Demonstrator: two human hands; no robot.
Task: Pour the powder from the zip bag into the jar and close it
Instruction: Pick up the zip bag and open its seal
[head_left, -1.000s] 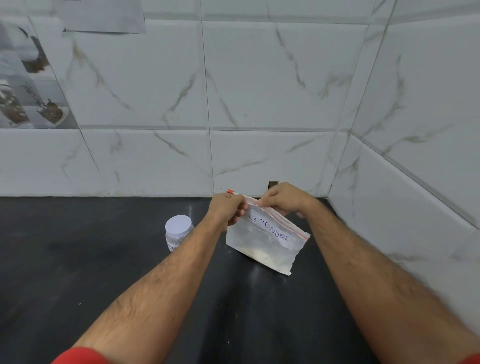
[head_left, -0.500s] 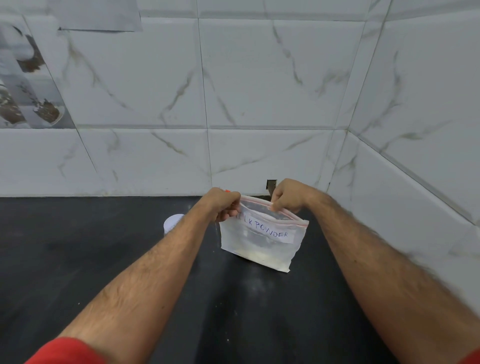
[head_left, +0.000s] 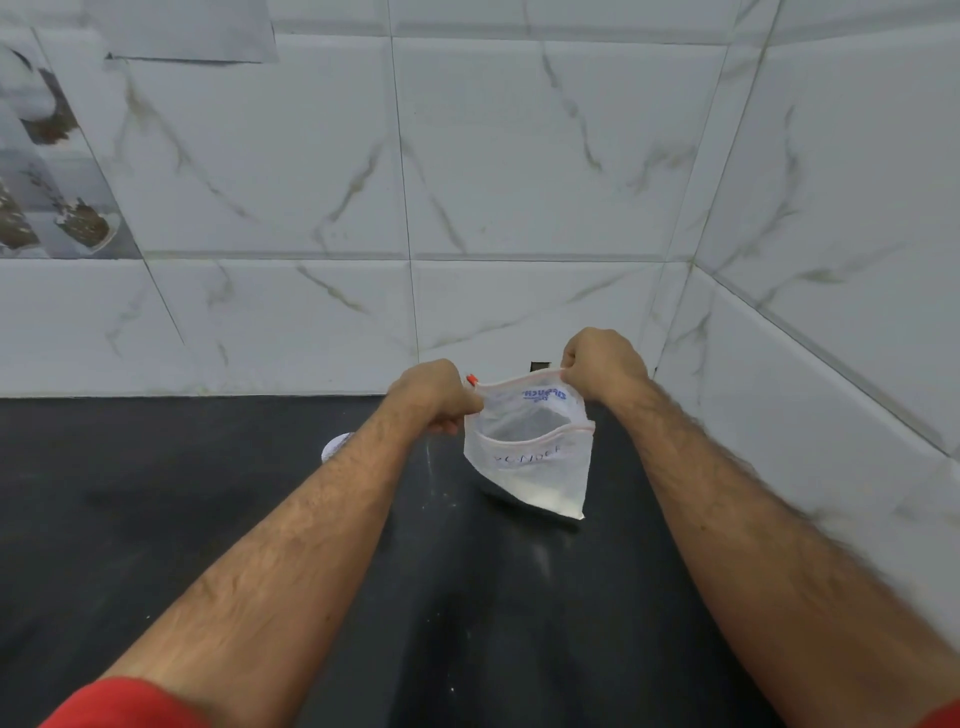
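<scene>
Zip bag (head_left: 530, 467): mouth held open above counter (head_left: 208, 519).
Left hand (head_left: 434, 397): pinched on left rim.
Right hand (head_left: 602, 364): pinched on far rim.
Jar (head_left: 335, 448): mostly hidden by left forearm.

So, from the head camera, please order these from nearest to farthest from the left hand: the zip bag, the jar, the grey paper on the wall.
1. zip bag: held by the left hand.
2. jar: left, behind the forearm.
3. grey paper: top left, on the wall.

Black countertop (head_left: 182, 519), jar (head_left: 335, 448) standing on it, mostly hidden
</scene>
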